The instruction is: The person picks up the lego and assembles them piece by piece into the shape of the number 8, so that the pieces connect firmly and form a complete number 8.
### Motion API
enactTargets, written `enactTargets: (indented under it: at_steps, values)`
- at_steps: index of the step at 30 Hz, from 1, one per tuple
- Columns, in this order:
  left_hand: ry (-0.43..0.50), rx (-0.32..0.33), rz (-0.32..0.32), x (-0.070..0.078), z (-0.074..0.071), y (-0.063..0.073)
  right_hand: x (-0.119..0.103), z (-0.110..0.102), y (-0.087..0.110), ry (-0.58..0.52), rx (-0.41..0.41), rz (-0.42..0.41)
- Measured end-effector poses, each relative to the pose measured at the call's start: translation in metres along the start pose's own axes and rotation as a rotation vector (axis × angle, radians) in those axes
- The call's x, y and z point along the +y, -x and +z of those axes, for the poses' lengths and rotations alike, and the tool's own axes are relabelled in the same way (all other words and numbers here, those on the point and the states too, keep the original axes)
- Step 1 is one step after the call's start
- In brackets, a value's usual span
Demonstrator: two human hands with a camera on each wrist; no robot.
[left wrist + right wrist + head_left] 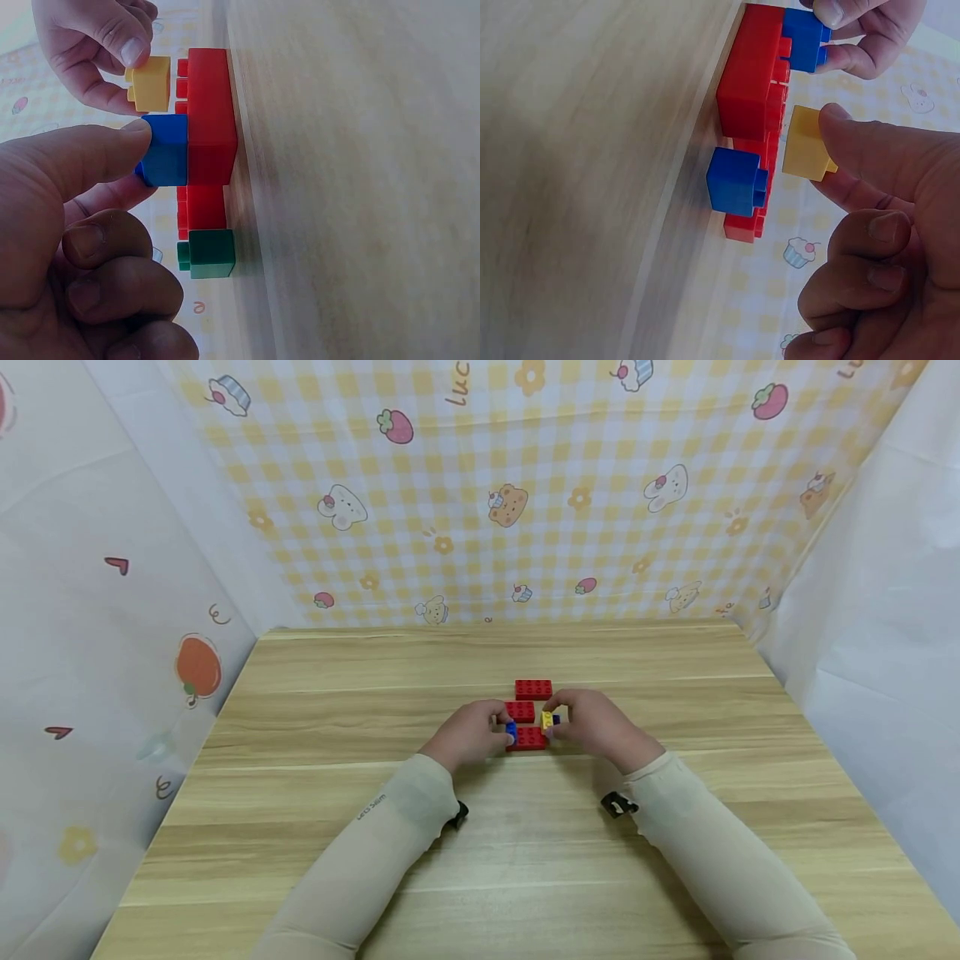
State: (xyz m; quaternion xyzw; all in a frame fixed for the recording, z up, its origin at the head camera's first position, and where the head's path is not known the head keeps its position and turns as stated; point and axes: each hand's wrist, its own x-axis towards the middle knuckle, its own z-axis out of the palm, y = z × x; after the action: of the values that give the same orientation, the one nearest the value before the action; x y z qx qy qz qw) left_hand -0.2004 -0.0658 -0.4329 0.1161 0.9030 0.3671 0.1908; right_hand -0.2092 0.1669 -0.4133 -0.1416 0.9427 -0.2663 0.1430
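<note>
Near the middle of the head view we see both hands meeting over a small cluster of building bricks on the wooden table (315, 877). Our left hand (471, 735) pinches a small blue brick (166, 150) between thumb and forefinger, and in the left wrist view that brick sits pressed against the studded top of the nearest red brick (211, 112), at one end of it. Our right hand (596, 720) pinches a small yellow brick (808, 144) between thumb and forefinger; in the right wrist view it hangs just off the studs of the same red brick, with a thin gap between them, so it is near but not seated. In the head view, two more red bricks lie behind the nearest one, toward the top of the frame: a middle red brick (521, 711) between the hands and a far red brick (533, 689) just beyond the fingertips. The left wrist view shows a green brick (211, 254) standing on the table in the lower centre of the frame, beside the red ones. The right wrist view shows a second blue brick (735, 181) resting on the table at centre frame, just beside the red bricks. A checked yellow backdrop (525, 485) with cartoon animals fills the top of the head view.
</note>
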Motion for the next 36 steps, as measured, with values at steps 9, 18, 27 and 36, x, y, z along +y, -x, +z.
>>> enactTargets:
  at_steps: [9, 18, 27, 36]
  values:
    - [-0.002, -0.005, -0.010, 0.0007, -0.0008, 0.0009, -0.0027, 0.0033, 0.0009, 0.009, -0.012, -0.010]
    - [-0.010, -0.002, -0.004, 0.0008, -0.0005, 0.0006, -0.0010, 0.0055, -0.0011, 0.027, -0.012, -0.032]
    - [-0.016, -0.001, -0.004, 0.0011, -0.0004, 0.0009, -0.0020, 0.0064, -0.0014, 0.028, -0.033, -0.025]
    - [-0.023, 0.001, -0.004, 0.0007, 0.0005, 0.0004, -0.0021, 0.0066, -0.0026, 0.031, -0.042, -0.028]
